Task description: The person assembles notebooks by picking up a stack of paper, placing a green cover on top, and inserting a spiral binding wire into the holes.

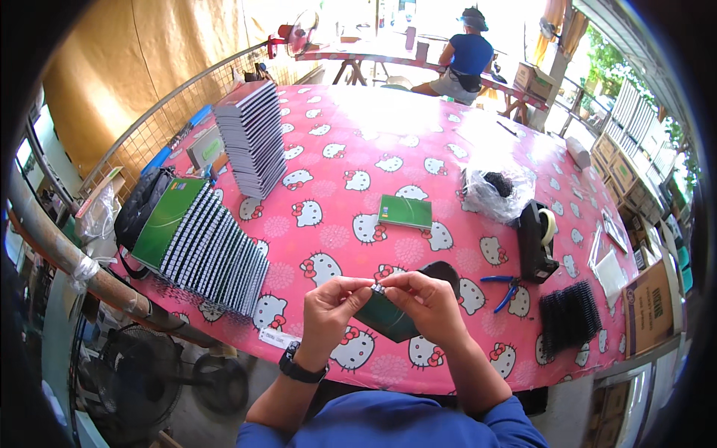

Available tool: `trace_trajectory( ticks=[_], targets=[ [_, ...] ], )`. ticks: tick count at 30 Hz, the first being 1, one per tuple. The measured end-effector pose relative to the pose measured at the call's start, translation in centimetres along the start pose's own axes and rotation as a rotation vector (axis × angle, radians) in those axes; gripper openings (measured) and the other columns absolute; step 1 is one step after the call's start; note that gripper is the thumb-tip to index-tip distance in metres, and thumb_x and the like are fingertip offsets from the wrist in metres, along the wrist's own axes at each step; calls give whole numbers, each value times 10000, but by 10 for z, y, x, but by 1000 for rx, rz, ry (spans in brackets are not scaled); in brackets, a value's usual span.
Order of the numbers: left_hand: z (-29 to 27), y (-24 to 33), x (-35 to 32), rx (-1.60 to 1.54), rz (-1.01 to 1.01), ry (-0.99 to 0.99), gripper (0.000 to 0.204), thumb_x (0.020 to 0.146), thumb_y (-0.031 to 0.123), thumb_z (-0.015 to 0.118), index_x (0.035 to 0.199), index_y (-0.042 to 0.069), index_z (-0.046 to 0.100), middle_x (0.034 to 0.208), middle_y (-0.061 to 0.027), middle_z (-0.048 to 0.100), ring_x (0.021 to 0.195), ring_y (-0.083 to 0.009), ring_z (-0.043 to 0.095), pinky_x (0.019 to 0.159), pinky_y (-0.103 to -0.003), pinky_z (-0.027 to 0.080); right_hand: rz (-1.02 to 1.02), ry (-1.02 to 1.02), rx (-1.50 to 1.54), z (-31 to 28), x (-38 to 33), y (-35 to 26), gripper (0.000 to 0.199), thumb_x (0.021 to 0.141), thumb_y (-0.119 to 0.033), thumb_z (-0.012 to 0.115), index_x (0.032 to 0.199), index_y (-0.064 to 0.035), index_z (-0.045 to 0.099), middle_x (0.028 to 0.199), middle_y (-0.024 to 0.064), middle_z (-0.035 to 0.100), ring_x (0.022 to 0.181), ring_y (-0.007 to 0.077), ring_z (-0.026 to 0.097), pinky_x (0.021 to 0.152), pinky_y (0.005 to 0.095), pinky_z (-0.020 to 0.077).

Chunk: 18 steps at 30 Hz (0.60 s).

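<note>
Close to the table's front edge, my left hand and my right hand meet over a dark green notebook. Both hands pinch its bound edge, where a short piece of the binding shows between the fingertips. The notebook hangs tilted below them, its upper part hidden by my fingers. A dark rounded object lies just behind my right hand, partly covered. Farther off, a green notebook rests flat. Blue-handled pliers lie right of my right hand, near a pile of black binding coils.
On the left stand a stack of green wire-bound notebooks and a taller stack. A black tape dispenser and a plastic bag with black coils are to the right. A cardboard box borders the table. Another person sits beyond.
</note>
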<state>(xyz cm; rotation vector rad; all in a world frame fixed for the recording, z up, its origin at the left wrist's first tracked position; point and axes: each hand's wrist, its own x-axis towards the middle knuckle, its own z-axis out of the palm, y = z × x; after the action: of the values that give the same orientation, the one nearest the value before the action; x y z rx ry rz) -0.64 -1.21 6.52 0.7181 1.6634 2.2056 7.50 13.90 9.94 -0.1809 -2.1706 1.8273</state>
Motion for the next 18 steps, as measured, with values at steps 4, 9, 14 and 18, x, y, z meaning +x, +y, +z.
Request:
trace_trajectory(
  ticks=[4,9,14,18],
  targets=[
    [6,2,0,-41,-21,29,131,850,47,655,972,2,671,785,-24,658,681,-40,578,593,-186,477,-265,123,-268,4,2,2,243,709,-48,752,912,-24,620,813,24,585,726,100,518,677,257,438],
    [9,-2,-1,-37,-51,16,121,853,44,647,964,3,670,777,-32,662,663,-37,572,578,-181,467,-218,82,-333,3,5,8,278,665,-62,763,858,-33,565,782,40,565,690,127,504,631,276,425],
    [2,-11,-4,9,-74,28,110,851,65,655,948,16,673,748,-16,653,610,-22,548,527,-175,436,-27,13,-314,7,6,8,260,690,-68,743,870,-20,563,738,56,522,649,136,519,593,292,432],
    [0,-10,-4,-31,-53,51,105,846,77,663,934,20,677,760,-18,656,623,-37,553,541,-189,442,-332,-10,-367,5,6,13,249,797,-82,678,1024,-16,599,799,76,564,734,176,592,656,294,473]
  ],
)
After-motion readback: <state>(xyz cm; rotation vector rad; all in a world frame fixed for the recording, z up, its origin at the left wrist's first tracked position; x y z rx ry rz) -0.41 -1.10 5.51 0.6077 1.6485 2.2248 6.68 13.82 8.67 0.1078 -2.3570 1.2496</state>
